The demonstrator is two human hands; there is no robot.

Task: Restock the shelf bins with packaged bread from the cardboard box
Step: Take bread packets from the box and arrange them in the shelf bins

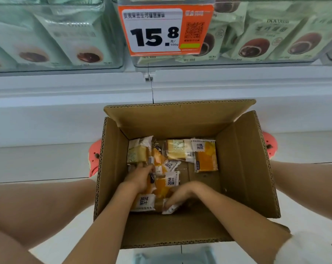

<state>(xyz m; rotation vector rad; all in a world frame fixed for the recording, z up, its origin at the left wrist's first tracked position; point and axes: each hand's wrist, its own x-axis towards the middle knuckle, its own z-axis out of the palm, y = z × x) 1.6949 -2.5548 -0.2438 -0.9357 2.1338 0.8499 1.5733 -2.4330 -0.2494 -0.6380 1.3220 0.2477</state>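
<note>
- The clear plastic shelf bins (56, 61), filled with pale green packets, are seen above — an orange price tag (165, 29) hangs in front of them.
- The open brown cardboard box (243, 159) is placed on the floor below the shelf.
- Small orange-and-white packaged bread pieces (206, 156) are scattered on the box bottom.
- The left hand (139, 180) is curled around one packet.
- The right hand (180, 195) pinches a white packet (170, 207) — fingers bent.
</note>
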